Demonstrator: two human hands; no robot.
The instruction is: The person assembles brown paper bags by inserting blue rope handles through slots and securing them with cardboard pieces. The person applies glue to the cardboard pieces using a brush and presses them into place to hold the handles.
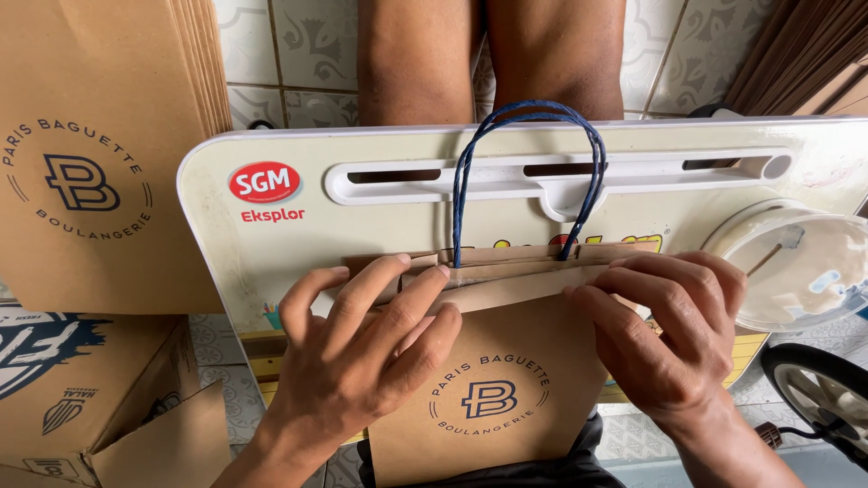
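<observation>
A flat brown paper bag [493,398] with a dark round logo lies on a small cream lap table [271,244]. A dark blue cord handle [529,145] loops up from its top edge. My left hand [362,348] presses fingers down on the folded top strip at the left. My right hand [669,330] presses the same fold at the right. Both hands lie flat on the bag's top edge, fingers close together, pinching the fold.
A stack of brown paper bags [108,154] stands at the left above an open cardboard box [99,398]. A round white container [800,262] sits at the table's right end. Someone's bare legs [488,54] are beyond the table on tiled floor. A dark wheel [818,389] is at lower right.
</observation>
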